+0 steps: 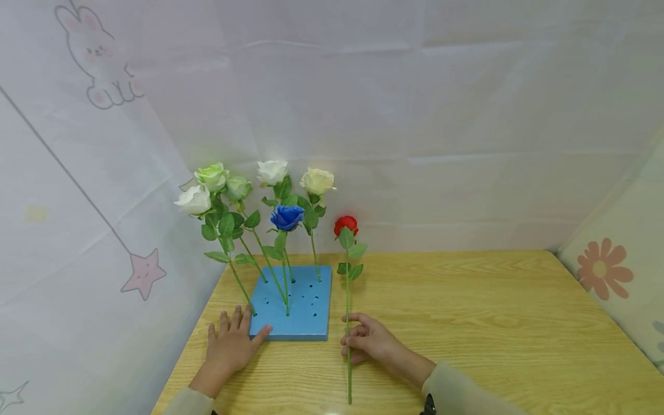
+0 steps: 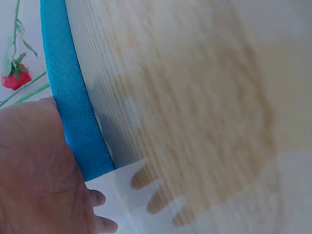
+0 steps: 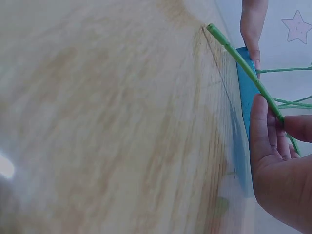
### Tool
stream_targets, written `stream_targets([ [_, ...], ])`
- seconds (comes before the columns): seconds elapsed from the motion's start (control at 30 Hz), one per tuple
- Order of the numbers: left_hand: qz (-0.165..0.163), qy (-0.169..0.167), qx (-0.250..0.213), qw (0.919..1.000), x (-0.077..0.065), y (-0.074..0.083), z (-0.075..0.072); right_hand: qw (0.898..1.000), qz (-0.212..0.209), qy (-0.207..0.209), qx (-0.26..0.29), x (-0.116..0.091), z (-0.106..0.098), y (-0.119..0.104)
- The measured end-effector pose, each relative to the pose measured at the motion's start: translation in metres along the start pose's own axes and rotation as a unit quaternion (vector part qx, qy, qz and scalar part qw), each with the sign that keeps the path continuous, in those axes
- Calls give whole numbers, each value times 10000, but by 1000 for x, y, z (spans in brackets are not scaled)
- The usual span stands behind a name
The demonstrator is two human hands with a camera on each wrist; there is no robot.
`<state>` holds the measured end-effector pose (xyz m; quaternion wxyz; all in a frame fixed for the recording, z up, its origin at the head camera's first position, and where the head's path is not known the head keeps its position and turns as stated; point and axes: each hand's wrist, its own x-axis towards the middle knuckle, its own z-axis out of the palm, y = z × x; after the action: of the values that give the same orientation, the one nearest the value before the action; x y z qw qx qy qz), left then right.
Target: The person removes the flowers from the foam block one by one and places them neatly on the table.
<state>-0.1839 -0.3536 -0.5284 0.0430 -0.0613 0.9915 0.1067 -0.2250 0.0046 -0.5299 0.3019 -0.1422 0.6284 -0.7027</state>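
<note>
Head view: the red rose is just beside the blue block, its stem at the block's three o'clock and its bloom toward one. At four o'clock, the right hand pinches that stem between thumb and fingers, a length of it free below. At eight, the left hand grasps nothing: its fingers are spread over the bench, its thumb at the block's near corner. Six other roses stand in the block, their blooms fanning from half past ten to just past twelve; bare holes show between two and four.

To do this well, I would pinch low, where the stem should bend least, bring the tip over a bare hole nearly plumb, and brace the block against sliding with the left thumb.
</note>
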Motion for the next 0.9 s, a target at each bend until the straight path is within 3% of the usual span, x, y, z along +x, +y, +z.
stream_targets([
  [0.9, 11, 57, 104, 9999, -3, 3, -2, 9969, 573, -249, 478, 0, 10, 9],
])
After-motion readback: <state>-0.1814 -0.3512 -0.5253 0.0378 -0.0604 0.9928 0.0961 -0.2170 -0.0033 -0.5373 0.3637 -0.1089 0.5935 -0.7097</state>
